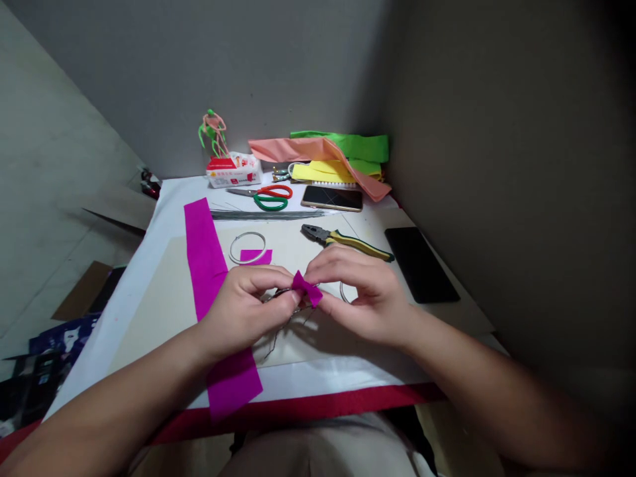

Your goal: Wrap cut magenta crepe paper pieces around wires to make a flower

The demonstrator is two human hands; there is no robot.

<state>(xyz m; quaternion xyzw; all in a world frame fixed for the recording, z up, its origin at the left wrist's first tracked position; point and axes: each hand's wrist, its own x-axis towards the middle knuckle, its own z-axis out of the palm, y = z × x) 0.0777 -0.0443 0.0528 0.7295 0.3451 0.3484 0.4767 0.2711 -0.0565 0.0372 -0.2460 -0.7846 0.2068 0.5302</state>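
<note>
Both hands meet over the middle of the table. Between thumb and fingers, my left hand (253, 305) grips a small piece of magenta crepe paper (309, 291) together with thin dark wire (273, 341) that hangs below. My right hand (362, 288) pinches the other side of the same magenta piece. Under my left forearm runs a long magenta paper strip (203, 252). Just beyond the hands lie a coil of silvery wire (247, 248), a magenta scrap (262, 256) and pliers (348, 243) with yellow-green handles. Part of another ring of wire (342, 291) shows behind my right fingers.
Farther back are scissors (271, 197), a bundle of straight wires (268, 215), a phone (332, 198) and folded coloured paper (342, 159). A red-and-white pack (234, 172) holds small wire figures (212, 132). At right lies a black slab (421, 265); grey partitions (248, 73) enclose the table.
</note>
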